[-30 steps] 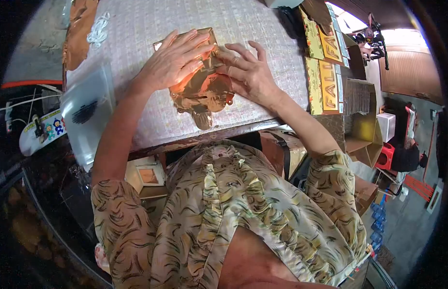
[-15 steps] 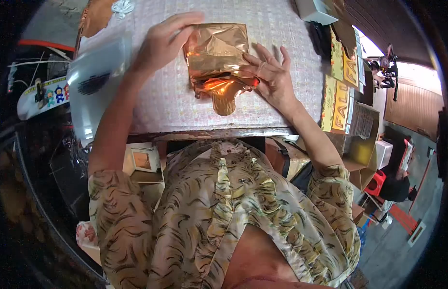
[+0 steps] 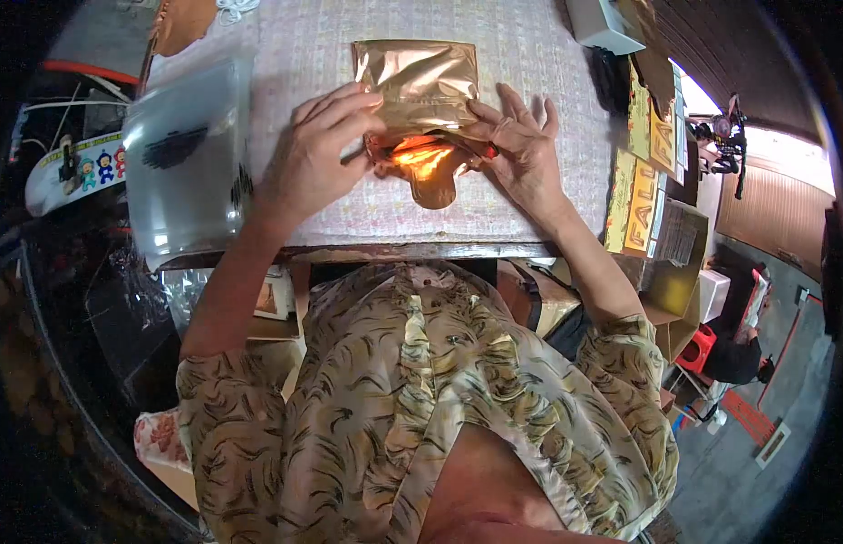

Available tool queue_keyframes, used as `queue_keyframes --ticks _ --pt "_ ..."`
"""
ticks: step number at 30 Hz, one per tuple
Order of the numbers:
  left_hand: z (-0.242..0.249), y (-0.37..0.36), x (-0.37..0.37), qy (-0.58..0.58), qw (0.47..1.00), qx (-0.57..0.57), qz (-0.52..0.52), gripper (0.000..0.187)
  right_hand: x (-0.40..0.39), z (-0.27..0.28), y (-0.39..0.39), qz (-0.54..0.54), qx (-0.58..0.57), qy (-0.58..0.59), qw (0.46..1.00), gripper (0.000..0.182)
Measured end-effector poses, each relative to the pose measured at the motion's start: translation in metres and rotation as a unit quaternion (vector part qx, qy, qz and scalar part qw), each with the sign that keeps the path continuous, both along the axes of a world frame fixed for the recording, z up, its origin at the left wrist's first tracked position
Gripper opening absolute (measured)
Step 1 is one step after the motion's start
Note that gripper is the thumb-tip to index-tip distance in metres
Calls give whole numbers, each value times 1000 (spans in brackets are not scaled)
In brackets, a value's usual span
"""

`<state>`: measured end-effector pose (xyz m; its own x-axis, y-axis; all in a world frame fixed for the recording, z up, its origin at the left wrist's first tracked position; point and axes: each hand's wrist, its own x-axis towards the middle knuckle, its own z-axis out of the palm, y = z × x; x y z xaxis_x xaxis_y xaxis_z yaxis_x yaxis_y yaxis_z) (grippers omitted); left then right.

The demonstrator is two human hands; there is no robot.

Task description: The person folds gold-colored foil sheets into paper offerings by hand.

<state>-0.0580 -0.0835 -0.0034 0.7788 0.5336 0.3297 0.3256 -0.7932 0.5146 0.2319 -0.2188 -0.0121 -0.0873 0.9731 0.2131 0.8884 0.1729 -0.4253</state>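
A folded gold foil piece (image 3: 417,77) lies on the cloth-covered table, flat and rectangular at its far end. Its near end is crumpled and glows orange in the light, with a rounded tab (image 3: 434,189) pointing towards me. My left hand (image 3: 322,150) grips the left edge with bent fingers and thumb. On the opposite edge, my right hand (image 3: 528,154) pinches the foil between thumb and forefinger while its other fingers are raised. A small red spot shows by the right thumb; what it is I cannot make out.
Clear plastic sleeves (image 3: 181,163) lie on the table's left side. Yellow printed cartons (image 3: 641,204) and a white box (image 3: 605,25) stand along the right. A brown cardboard piece (image 3: 181,25) sits at the far left corner. Another person (image 3: 741,358) is far off to the right.
My left hand has come down from the foil's far left corner to its nearer left edge. The foil's far part has shifted slightly right and looks wider. My right hand keeps its hold.
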Motion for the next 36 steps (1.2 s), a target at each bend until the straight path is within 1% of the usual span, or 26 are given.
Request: queue_keyframes --ticks 2,3,5,8,10,11,13,14,16,17,19,20,22,23,24,26,27,28,31,32,34,36 --pt "1 -5 0 -14 999 53 0 23 1 2 2 3 2 0 1000 29" --pt "7 -8 2 -31 998 54 16 16 1 1 1 9 7 4 1000 28" --pt "1 -9 0 -33 998 47 13 17 1 0 0 15 12 8 1000 27" --pt "-5 -8 -1 -41 998 52 6 16 2 3 0 14 9 -28 999 30" --pt "-5 -7 0 -46 997 65 1 15 4 5 -2 32 12 -13 999 38" --pt "-4 -7 0 -46 997 69 -2 16 5 8 -2 32 14 -14 999 38" --pt "-1 -8 -1 -45 996 75 -4 17 7 16 1 46 2 -43 998 47" --pt "2 -8 -1 -38 997 72 -1 18 8 20 2 45 3 -43 998 47" --pt "5 -10 0 -32 997 69 -4 19 11 26 1 61 16 -53 997 55" --pt "5 -10 0 -27 998 58 1 20 12 27 0 56 17 -53 997 55" --pt "5 -10 0 -24 998 50 2 21 15 28 4 72 -19 -13 997 61" --pt "3 -9 0 -29 998 47 1 22 17 28 7 68 -16 -14 997 61" --pt "4 -9 0 -33 998 45 -5 22 25 25 13 69 -22 51 996 68" --pt "5 -10 0 -32 999 42 -1 22 31 16 17 53 3 32 998 64" --pt "5 -9 1 -31 999 40 3 22 37 13 23 46 4 30 999 64" --pt "-1 -8 1 -47 998 33 -3 22 46 10 37 38 39 -39 998 56" --pt "-2 -8 2 -60 998 26 -1 22 44 8 44 35 61 -36 997 47" --pt "-1 -8 3 -62 998 28 -6 22 45 9 49 30 63 -39 997 47" --pt "4 -10 4 -57 998 19 4 21 44 11 63 120 81 -77 987 45" --pt "4 -10 4 -58 998 11 4 22 45 10 66 121 84 -78 986 45" --pt "3 -11 4 -59 998 6 8 22 46 7 71 171 90 -97 976 42" --pt "1 -11 4 -71 997 6 4 24 47 7 72 187 91 -90 974 40"
